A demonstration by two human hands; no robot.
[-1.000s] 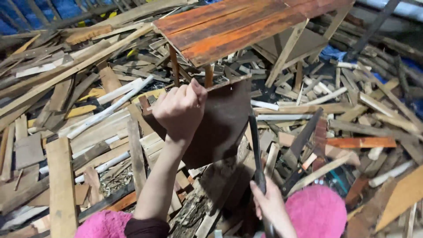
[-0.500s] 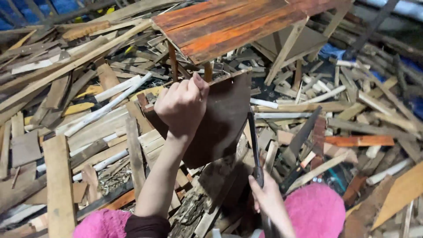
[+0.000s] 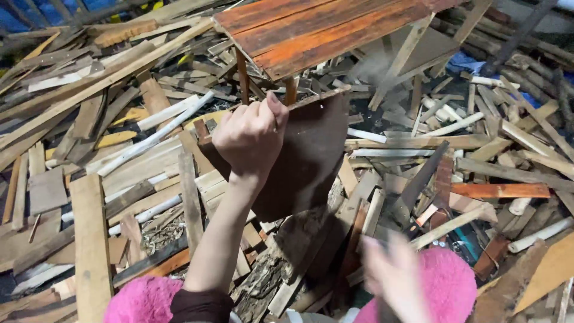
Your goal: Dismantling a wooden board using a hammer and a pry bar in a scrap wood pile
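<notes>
Left hand (image 3: 251,134) clamps the top edge of a dark brown board (image 3: 305,158), fingers curled over the edge, thumb up, holding it upright and a bit tilted over the scrap wood pile (image 3: 119,155). Grip and board position look the same as half a second ago. The change is on the right: the right hand (image 3: 394,278) is now a motion blur low in the frame, and the long dark tool it held upright beside the board earlier no longer shows there. Cannot tell whether that hand is closed on anything; too smeared. So the board stays steadied by the left hand while the right one is mid-swing or shifting. The board sits just below the orange plank table (image 3: 323,30), apart from it. Pink fuzzy slippers (image 3: 448,287) at the bottom edge, loose slats and offcuts all around.
</notes>
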